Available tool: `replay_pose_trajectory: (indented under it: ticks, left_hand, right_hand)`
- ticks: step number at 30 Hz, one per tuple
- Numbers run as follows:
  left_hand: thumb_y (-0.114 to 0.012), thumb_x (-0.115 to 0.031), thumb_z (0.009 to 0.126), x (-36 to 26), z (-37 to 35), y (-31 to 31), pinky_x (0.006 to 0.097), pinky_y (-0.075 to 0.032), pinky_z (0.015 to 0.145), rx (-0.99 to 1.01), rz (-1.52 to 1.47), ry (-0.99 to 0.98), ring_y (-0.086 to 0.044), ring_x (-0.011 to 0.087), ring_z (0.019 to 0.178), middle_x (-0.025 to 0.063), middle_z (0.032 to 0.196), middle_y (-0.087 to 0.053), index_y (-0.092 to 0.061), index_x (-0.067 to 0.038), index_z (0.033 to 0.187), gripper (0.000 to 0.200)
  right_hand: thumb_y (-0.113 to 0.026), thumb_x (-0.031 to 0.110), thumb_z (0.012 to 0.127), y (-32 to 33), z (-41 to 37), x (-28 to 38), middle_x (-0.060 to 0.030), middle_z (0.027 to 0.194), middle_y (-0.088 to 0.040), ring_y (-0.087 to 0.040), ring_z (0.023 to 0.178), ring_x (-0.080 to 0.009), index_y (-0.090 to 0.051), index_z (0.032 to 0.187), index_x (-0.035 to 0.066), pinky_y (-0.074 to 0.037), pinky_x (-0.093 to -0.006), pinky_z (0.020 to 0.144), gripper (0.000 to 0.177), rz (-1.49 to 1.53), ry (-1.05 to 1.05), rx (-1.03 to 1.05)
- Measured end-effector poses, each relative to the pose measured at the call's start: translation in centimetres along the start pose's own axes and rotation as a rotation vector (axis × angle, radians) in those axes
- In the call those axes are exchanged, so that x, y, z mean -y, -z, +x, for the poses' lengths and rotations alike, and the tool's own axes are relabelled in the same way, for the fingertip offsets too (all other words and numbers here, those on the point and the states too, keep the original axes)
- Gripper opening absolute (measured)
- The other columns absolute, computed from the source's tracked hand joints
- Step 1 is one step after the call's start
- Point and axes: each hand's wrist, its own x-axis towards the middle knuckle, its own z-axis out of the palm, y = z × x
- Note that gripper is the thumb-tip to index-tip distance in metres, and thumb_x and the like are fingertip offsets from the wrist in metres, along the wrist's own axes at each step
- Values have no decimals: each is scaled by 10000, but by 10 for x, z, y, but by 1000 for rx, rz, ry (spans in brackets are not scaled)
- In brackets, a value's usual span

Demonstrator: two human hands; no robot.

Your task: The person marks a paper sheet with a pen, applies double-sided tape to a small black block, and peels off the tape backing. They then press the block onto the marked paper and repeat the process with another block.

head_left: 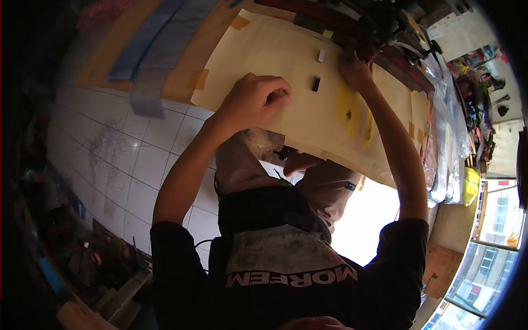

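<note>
Fingers of the left hand [256,99] are curled together in a loose fist, with the thumb side toward the right and a small gap inside the curl. Fingers of the right hand [356,71] lie in shadow; whether they are apart, together or clamped on something cannot be told.

Nearest is the person's dark T-shirt [291,247], short-sleeved and printed with pale lettering. Both elbows are bent outward. The left forearm [184,170] slants far and rightward, with the wrist bent and the back of the hand upward. The right forearm [399,137] extends farther, angled leftward toward its hand.

Beyond the lap, the beige sheet [258,49] covers the work surface and lies beneath both hands. Brown tape [202,79] marks its left edge. A yellow patch [350,113] lies just left of the right forearm. Between the hands, well apart from the left fist, sits a small black block [315,83]; a small white block [320,55] lies farther away. Dark machinery [382,27] stands at the far right, beyond the right hand.
</note>
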Motion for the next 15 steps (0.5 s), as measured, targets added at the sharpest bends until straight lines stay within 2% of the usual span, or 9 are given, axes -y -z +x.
replay_pose_trajectory:
  ticks: [4,6,13,15]
  left_hand:
    - [-705,-135,859,3,-1,0,279,-470,588,-4,-32,-2,-605,153,598,54,699,-654,-677,-50,927,112]
    - [-707,-137,853,1,-1,0,283,-473,616,-19,-26,-10,-618,161,605,49,706,-662,-682,-55,915,106]
    - [-708,-138,843,4,-2,-4,288,-468,650,-50,61,-46,-642,168,628,34,731,-682,-683,-70,877,80]
    - [-702,-141,844,4,-1,-4,305,-456,676,-43,120,-69,-637,175,623,29,731,-678,-680,-81,864,67]
  right_hand:
    - [-344,545,971,-18,11,-12,-313,1336,-527,-336,1355,-525,-435,1425,87,-144,-621,1153,651,-10,42,-29]
    - [-353,549,967,-22,16,-17,-304,1370,-502,-336,1356,-526,-388,1452,152,-157,-640,1137,628,66,17,-26]
    - [-353,535,979,-13,5,-13,-288,1451,-420,-289,1392,-506,-416,1427,131,-174,-662,1124,607,67,52,-95]
    - [-339,470,1002,27,-17,13,-257,1465,-415,-297,1392,-497,-427,1411,137,-184,-687,1109,535,-137,95,66]
